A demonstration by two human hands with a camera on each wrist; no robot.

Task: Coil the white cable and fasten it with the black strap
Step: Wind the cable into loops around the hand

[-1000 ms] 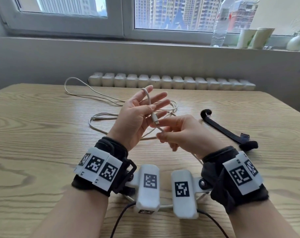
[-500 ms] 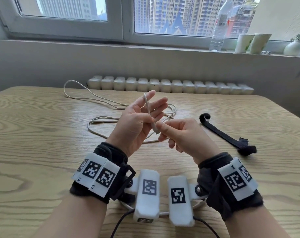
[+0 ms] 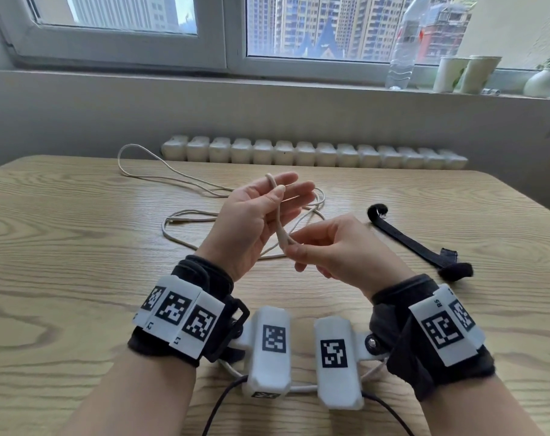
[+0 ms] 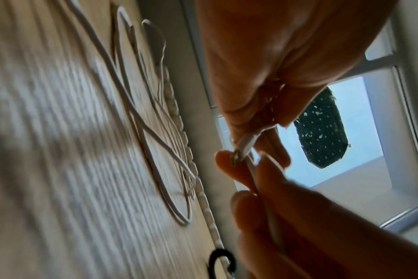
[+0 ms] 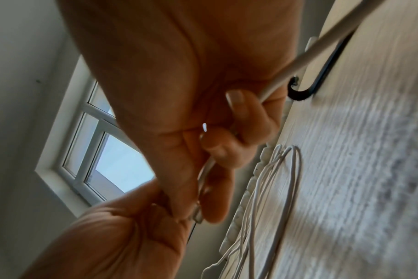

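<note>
The white cable (image 3: pixel 185 215) lies in loose loops on the wooden table (image 3: pixel 63 247). One end is lifted and bent over the fingertips of my raised left hand (image 3: pixel 278 187), whose thumb pinches it against the straight index finger. My right hand (image 3: pixel 294 247) pinches the same end lower down, near the connector (image 4: pixel 241 151), just in front of the left palm. The black strap (image 3: pixel 418 243) lies flat on the table to the right of both hands, untouched. In the right wrist view the cable (image 5: pixel 322 52) runs taut past my right thumb.
A white radiator (image 3: pixel 299 152) runs along the table's far edge under the window sill. On the sill stand a water bottle (image 3: pixel 402 51), two paper cups (image 3: pixel 465 73) and a small vase (image 3: pixel 541 83). Dark wires (image 3: pixel 223 401) trail from the wrist cameras near the table's front edge.
My left thumb has come down onto the cable at the fingertips. The right hand has drawn the connector end down toward the heel of the left palm.
</note>
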